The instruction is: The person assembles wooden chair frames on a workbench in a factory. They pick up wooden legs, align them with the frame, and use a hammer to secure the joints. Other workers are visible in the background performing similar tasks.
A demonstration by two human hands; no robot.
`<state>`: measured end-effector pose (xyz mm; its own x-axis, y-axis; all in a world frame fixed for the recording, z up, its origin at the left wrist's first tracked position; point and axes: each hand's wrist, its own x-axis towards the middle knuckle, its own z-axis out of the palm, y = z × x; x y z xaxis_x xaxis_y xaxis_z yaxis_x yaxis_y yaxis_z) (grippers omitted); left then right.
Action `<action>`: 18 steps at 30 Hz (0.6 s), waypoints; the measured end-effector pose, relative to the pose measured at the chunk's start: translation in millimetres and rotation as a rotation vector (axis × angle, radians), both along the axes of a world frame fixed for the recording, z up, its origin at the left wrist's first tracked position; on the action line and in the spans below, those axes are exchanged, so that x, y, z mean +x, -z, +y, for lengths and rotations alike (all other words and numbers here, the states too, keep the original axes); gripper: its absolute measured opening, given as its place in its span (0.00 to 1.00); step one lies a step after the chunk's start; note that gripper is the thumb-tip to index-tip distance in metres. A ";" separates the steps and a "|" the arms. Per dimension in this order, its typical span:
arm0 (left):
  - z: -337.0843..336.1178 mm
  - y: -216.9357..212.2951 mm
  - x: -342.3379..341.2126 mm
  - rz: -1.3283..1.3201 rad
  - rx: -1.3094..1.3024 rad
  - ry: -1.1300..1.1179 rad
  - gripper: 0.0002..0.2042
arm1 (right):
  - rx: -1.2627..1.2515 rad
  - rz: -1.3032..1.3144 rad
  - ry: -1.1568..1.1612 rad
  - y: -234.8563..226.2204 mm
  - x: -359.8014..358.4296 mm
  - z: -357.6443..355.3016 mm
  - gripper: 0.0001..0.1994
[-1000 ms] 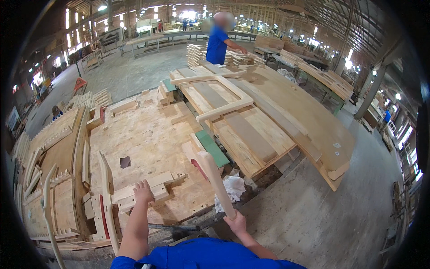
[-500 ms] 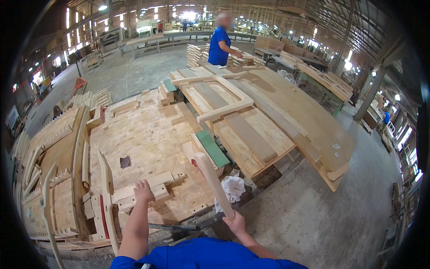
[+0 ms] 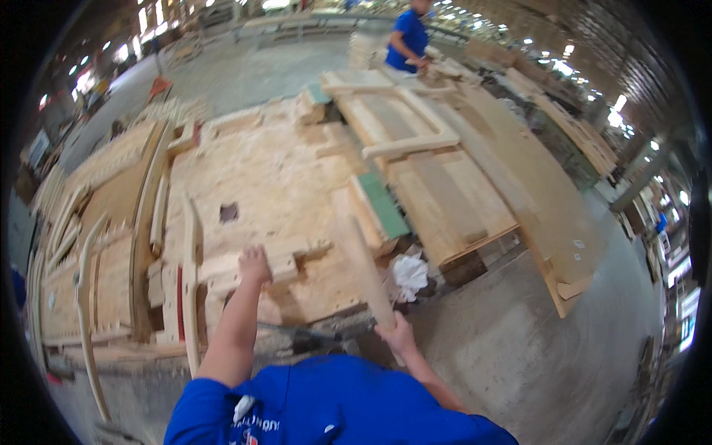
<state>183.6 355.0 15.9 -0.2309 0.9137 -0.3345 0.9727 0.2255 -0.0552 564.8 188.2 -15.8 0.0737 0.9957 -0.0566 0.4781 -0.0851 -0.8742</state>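
Note:
My right hand (image 3: 397, 334) is closed round the lower end of a pale wooden bar (image 3: 365, 271), which slants up and left over the near edge of the plywood worktop (image 3: 274, 178). Motion blurs the bar. My left hand (image 3: 255, 265) lies on the wooden blocks (image 3: 222, 268) fixed to the worktop, its fingers stretched forward and slightly blurred. Left of that hand is a long curved wooden piece (image 3: 191, 278). A green-topped block (image 3: 382, 205) sits beyond the bar, and crumpled white material (image 3: 409, 276) lies just right of it.
A U-shaped wooden frame (image 3: 423, 139) rests on stacked boards (image 3: 478, 196) to the right. At the left are panels (image 3: 104, 185) and another curved piece (image 3: 85, 304). A co-worker in blue (image 3: 408, 37) stands at the far side, near stacked wood (image 3: 365, 50).
My view has tilted down and shifted, so the bench appears further right and the co-worker higher. My right hand still grips the bar; my left stays on the blocks.

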 end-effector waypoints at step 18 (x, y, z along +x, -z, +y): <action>-5.6 1.1 -4.1 0.028 0.042 0.049 0.60 | -0.260 0.394 -0.245 -8.9 -29.8 40.0 0.43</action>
<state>179.6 349.4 14.7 -0.1943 0.9371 -0.2898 0.9808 0.1804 -0.0741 535.0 228.2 -6.8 -0.2361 0.9303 -0.2806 0.1508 -0.2501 -0.9564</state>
